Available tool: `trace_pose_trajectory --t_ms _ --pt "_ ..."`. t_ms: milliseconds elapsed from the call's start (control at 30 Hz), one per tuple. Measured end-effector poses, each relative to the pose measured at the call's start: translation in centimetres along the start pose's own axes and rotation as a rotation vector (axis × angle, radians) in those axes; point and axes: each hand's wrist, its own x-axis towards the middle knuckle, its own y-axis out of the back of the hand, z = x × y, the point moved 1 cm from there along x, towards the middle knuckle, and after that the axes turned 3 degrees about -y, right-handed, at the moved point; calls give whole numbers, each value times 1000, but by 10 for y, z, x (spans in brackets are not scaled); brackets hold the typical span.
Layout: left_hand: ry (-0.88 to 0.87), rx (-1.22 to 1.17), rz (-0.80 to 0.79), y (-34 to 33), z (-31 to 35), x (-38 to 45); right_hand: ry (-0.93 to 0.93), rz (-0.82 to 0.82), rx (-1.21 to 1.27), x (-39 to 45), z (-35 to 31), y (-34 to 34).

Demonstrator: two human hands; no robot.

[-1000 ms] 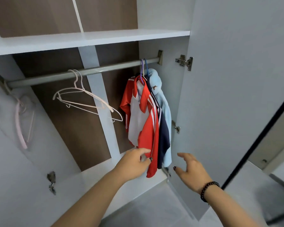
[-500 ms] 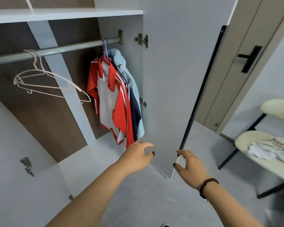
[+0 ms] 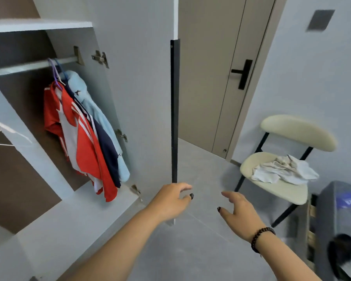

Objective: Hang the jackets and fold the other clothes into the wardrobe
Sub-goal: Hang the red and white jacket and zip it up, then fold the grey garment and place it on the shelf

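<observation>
Neither hand grips anything: left hand (image 3: 171, 201) and right hand (image 3: 236, 207) hover apart, fingers loosely spread, over bare grey floor tiles (image 3: 193, 250). Just above the left hand hangs the open grey wardrobe door's black edge strip (image 3: 174, 110). Left of it, three jackets hang on the metal rail (image 3: 28, 66): red-and-white (image 3: 83, 147), navy (image 3: 107, 151), light blue (image 3: 95, 116). Right, one crumpled white garment (image 3: 282, 170) lies on one cream chair (image 3: 276, 187).

Pale grey walls (image 3: 304, 82) meet a floor (image 3: 190, 250) of large grey tiles with thin joints; a taupe door (image 3: 207, 78) with a black lever handle (image 3: 242, 74) stands shut in the corner. A chair (image 3: 298, 130) with cream seat and backrest on thin black legs stands against the wall; a dark square panel (image 3: 320, 20) sits high up; light is soft and even.
</observation>
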Motion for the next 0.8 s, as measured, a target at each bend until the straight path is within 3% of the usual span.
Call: trace_pose_trajectory --t_ms 367,800 --pt "-46 -68 -121 -122 108 88 -135 48 5 8 148 102" --pt "-167 -54 -409 -223 172 175 -402 114 118 -6 250 133"
